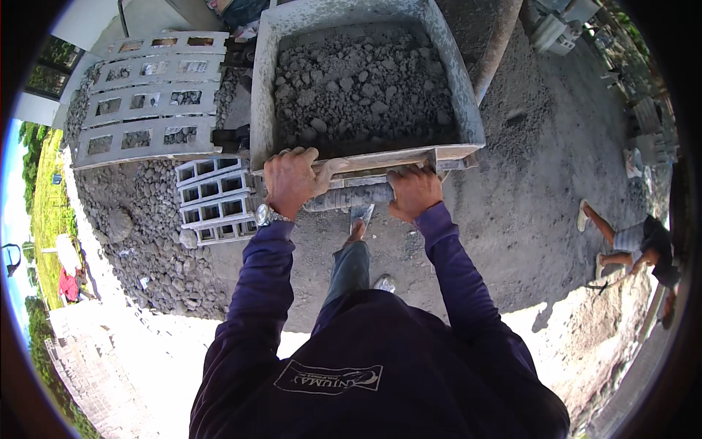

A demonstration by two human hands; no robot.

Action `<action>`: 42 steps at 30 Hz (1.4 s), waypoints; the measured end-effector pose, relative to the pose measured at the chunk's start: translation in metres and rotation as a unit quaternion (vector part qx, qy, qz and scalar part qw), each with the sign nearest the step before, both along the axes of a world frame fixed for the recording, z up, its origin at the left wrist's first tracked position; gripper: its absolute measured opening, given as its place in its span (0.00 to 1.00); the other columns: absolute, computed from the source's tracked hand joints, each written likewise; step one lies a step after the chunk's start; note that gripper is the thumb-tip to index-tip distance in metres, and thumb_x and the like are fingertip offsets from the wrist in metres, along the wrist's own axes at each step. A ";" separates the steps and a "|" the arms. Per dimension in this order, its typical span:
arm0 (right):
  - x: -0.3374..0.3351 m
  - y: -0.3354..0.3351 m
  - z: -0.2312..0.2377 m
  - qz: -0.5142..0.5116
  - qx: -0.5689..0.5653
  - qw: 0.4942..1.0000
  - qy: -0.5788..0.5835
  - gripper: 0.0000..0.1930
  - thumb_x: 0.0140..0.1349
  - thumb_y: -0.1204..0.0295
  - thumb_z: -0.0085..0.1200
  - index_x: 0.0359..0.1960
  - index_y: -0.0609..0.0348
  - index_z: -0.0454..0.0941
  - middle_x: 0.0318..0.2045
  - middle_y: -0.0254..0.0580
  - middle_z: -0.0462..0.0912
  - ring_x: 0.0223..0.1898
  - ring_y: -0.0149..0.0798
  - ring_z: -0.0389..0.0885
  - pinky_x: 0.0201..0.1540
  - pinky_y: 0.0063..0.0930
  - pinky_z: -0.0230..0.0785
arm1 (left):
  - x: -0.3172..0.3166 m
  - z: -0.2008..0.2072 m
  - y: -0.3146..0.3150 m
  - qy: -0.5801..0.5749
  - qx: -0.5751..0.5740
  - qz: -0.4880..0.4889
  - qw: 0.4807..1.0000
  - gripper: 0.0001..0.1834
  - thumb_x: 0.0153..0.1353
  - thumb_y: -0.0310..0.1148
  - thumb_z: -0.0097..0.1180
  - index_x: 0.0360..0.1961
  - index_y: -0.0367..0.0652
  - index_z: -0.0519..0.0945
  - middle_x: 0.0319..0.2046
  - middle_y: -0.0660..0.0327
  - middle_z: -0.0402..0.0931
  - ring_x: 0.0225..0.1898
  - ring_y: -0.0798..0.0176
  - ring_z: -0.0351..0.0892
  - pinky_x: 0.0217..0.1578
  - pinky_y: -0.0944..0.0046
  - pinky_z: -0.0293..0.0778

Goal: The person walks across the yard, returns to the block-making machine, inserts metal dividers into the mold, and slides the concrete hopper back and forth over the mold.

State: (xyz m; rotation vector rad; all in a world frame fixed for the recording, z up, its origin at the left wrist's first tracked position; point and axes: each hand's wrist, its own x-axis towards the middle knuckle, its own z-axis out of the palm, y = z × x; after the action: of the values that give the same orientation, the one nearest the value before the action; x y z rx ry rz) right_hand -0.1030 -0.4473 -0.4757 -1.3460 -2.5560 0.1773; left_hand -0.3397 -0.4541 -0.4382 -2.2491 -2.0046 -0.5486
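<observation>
Ahead of me is a grey, mortar-stained open box (265, 80) holding dark, lumpy, damp-looking concrete mix (358, 88). My left hand (292, 181), with a watch (267, 215) on its wrist, is closed over the left part of the box's near rim, thumb to the right. On the right part of that rim, my right hand (415, 193) is closed with its fingers curled over the edge. Below the rim, between my hands, runs a thick wrapped bar (351, 197). Whether the right hand also touches this bar is hidden.
To the left stand a slotted grey frame (157, 91) and hollow concrete blocks (213, 196), beside rubble (161, 256). A thick pole (499, 44) leans at the box's right. My foot (358, 223) is under the bar. Another person (643, 245) is at far right.
</observation>
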 end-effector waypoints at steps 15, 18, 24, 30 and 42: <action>-0.046 0.159 -0.030 -0.031 0.087 0.993 0.070 0.15 0.19 0.71 0.52 0.18 0.53 0.71 0.18 0.34 0.67 0.22 0.38 0.69 0.28 0.30 0.62 | -0.047 -0.037 0.172 0.005 0.114 -0.054 0.992 0.32 0.39 0.63 0.60 0.06 0.47 0.64 0.05 0.68 0.56 0.06 0.68 0.56 0.09 0.69 0.53; -0.059 0.256 -0.032 -0.010 0.154 0.985 0.076 0.15 0.22 0.72 0.49 0.21 0.55 0.74 0.19 0.38 0.71 0.24 0.43 0.72 0.28 0.34 0.64 | -0.065 -0.036 0.265 0.059 0.165 -0.043 0.984 0.30 0.44 0.61 0.57 0.08 0.45 0.69 0.06 0.62 0.65 0.08 0.60 0.68 0.10 0.64 0.64; -0.084 0.361 -0.012 -0.039 -0.007 0.997 -0.065 0.19 0.36 0.68 0.51 0.36 0.53 0.79 0.30 0.48 0.81 0.34 0.49 0.79 0.39 0.41 0.71 | -0.084 -0.024 0.352 0.057 0.075 0.049 0.994 0.36 0.47 0.70 0.42 0.33 0.47 0.82 0.26 0.49 0.78 0.31 0.47 0.77 0.37 0.49 0.71; -0.049 0.234 0.006 -0.015 -0.088 0.989 -0.117 0.14 0.36 0.67 0.52 0.28 0.58 0.80 0.29 0.52 0.80 0.34 0.50 0.79 0.39 0.40 0.70 | -0.046 -0.011 0.223 0.049 -0.045 0.042 0.997 0.38 0.48 0.70 0.40 0.33 0.45 0.82 0.27 0.50 0.78 0.32 0.48 0.78 0.37 0.51 0.71; 0.006 -0.003 -0.004 0.009 0.030 1.000 -0.006 0.15 0.33 0.70 0.53 0.28 0.57 0.77 0.27 0.44 0.78 0.35 0.45 0.76 0.42 0.37 0.66 | 0.008 0.002 -0.016 -0.014 -0.033 0.015 0.999 0.23 0.46 0.55 0.55 0.20 0.43 0.77 0.19 0.54 0.75 0.24 0.50 0.76 0.24 0.53 0.68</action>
State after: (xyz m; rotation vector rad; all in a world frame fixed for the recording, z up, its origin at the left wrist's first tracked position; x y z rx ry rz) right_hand -0.0970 -0.4507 -0.4793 -1.3076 -2.5626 0.0964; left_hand -0.3317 -0.4699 -0.4361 -2.2558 -2.0955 -0.5216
